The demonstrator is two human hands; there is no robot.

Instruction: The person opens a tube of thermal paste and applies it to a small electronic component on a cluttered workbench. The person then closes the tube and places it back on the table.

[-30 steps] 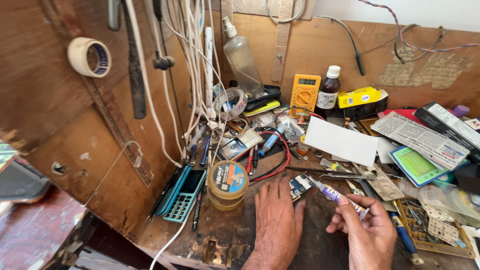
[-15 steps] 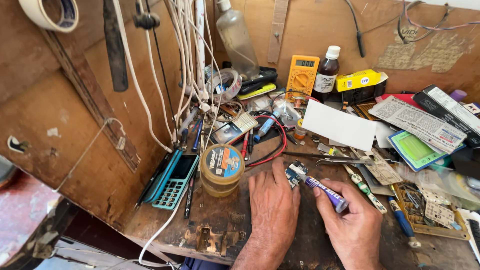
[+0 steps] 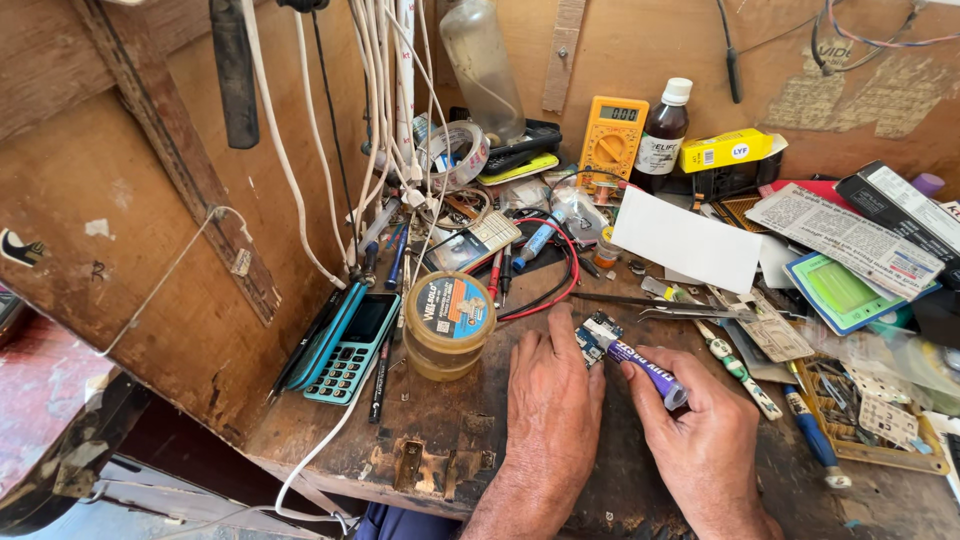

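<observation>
My left hand (image 3: pixel 551 398) lies palm down on the wooden workbench (image 3: pixel 430 440), its fingertips resting on a small blue circuit board (image 3: pixel 593 336). My right hand (image 3: pixel 703 432) grips a purple tube (image 3: pixel 642 362) with its nozzle pointed at that board. A round tin with a yellow and blue lid (image 3: pixel 449 322) stands just left of my left hand.
A teal calculator (image 3: pixel 353 346) leans at the left wall beside hanging white cables (image 3: pixel 385 120). Behind lie tweezers (image 3: pixel 665 306), a yellow multimeter (image 3: pixel 612 140), a dark bottle (image 3: pixel 662 137), a white card (image 3: pixel 687 240), a tape roll (image 3: pixel 455 155), screwdrivers (image 3: pixel 810 430) and papers.
The view has dropped and closed in on the bench. My right hand brought the purple tube leftward to the circuit board, and my left hand settled onto the board.
</observation>
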